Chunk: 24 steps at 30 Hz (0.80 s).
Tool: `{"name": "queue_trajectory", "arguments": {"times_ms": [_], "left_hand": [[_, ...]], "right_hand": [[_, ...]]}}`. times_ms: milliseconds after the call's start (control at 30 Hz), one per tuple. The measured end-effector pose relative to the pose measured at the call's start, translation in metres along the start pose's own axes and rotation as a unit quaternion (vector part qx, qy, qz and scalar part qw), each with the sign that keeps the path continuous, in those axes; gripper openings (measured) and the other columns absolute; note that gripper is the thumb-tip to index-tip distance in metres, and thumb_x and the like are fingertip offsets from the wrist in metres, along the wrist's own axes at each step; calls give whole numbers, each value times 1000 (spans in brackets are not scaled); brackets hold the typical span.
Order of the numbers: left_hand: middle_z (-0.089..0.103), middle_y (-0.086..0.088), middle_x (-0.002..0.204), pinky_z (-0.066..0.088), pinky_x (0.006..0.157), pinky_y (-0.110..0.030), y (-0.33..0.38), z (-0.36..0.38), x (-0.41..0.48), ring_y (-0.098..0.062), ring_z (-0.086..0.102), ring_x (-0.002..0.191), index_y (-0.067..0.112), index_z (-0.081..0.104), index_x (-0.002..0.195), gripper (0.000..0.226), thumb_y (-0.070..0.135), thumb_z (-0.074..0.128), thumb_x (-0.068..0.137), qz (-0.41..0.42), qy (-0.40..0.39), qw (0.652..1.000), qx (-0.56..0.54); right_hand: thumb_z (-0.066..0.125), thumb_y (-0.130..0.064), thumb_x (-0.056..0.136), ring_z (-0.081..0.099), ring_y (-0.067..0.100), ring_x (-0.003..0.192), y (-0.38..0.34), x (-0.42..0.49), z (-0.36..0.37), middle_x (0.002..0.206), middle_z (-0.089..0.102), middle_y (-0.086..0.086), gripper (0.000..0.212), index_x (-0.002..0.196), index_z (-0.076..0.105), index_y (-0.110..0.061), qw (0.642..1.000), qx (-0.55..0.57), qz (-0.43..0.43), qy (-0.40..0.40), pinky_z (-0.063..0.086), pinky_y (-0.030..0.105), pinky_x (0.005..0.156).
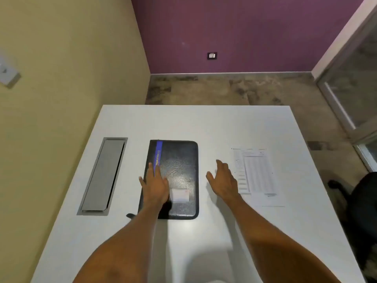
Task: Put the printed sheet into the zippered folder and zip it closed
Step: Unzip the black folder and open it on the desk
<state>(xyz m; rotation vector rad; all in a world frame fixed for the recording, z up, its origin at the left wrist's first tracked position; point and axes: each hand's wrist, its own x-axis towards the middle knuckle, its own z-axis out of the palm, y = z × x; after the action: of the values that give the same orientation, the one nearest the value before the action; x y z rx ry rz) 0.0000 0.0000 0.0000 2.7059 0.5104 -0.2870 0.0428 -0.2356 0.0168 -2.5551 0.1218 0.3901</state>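
A black zippered folder with a blue stripe and a white label lies closed in the middle of the white table. My left hand rests flat on the folder's left half, fingers apart, holding nothing. The printed sheet lies flat on the table to the right of the folder. My right hand hovers open between the folder and the sheet, its outer edge over the sheet's left margin. A zipper pull sticks out at the folder's near left corner.
A grey metal cable hatch is set into the table at the left. A dark office chair stands off the table's right side. Beige and purple walls surround the far floor.
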Motion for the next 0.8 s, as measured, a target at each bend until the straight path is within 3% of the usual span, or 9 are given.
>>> {"name": "queue_trajectory", "arguments": {"times_ms": [133, 367, 600, 800], "left_hand": [[10, -12, 174, 5, 129, -61, -18, 7, 20, -25, 16, 161, 10, 21, 165, 62, 29, 40, 109, -45, -37, 998, 10], [12, -11, 174, 5, 128, -63, -39, 12, 72, -27, 15, 161, 10, 19, 165, 63, 29, 41, 109, -58, -58, 997, -5], [14, -10, 175, 25, 125, -57, -50, 14, 135, -32, 23, 158, 11, 18, 165, 65, 30, 43, 109, -73, -72, 994, -31], [34, -15, 164, 39, 115, -57, -55, 21, 176, -37, 36, 147, 5, 25, 160, 62, 29, 46, 107, -91, -67, 992, -50]], "right_hand": [[56, -38, 99, 53, 33, 131, -5, 10, 20, 148, 42, 10, 66, 155, 31, -14, 998, 9, 12, -54, 49, 46, 100], [63, -37, 98, 50, 31, 136, -26, 53, 52, 151, 40, 11, 73, 157, 28, -13, 996, 32, 23, -74, 48, 47, 105], [68, -41, 95, 51, 31, 136, -43, 107, 84, 151, 42, 12, 79, 156, 29, -10, 995, 49, 66, -50, 52, 46, 103], [70, -44, 90, 53, 34, 127, -51, 145, 103, 136, 49, 14, 69, 142, 43, -8, 991, 35, 105, -76, 53, 48, 97]]}}
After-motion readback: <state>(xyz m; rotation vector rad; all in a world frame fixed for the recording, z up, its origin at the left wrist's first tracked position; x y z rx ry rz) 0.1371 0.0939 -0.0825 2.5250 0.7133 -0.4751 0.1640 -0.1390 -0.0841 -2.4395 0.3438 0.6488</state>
